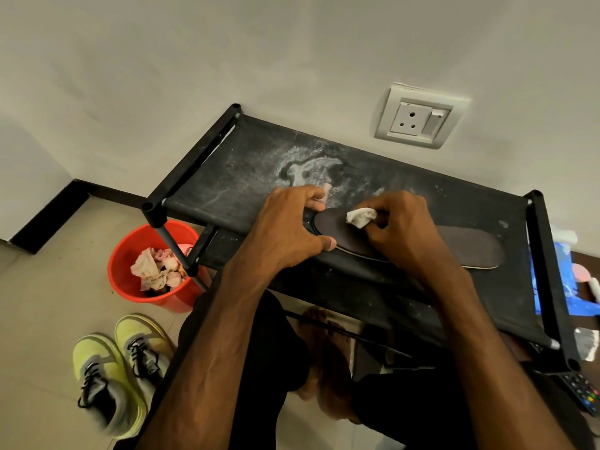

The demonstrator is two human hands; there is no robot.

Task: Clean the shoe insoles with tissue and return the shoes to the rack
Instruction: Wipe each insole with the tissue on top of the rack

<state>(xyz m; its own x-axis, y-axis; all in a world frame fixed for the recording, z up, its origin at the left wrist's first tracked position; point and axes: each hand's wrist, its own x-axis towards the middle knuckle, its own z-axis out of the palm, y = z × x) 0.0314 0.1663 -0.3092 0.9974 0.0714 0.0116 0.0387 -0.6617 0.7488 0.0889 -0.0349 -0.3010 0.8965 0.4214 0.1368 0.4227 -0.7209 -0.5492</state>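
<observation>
A dark brown insole (pixel 467 246) lies flat on the dusty top shelf of the black shoe rack (pixel 246 177). My left hand (pixel 289 225) grips the insole's left end, fingers over its far edge and thumb at its near edge. My right hand (pixel 402 222) pinches a crumpled white tissue (pixel 360 217) and presses it onto the insole near that end. A pair of yellow-green sneakers (pixel 117 368) with black laces stands on the floor at the lower left.
A red bucket (pixel 130 287) holding used tissues sits on the tiled floor by the rack's left legs. A wall socket (pixel 418 116) is above the rack. Blue packaging (pixel 548 287) and a remote (pixel 584 394) lie to the right. My bare feet are under the rack.
</observation>
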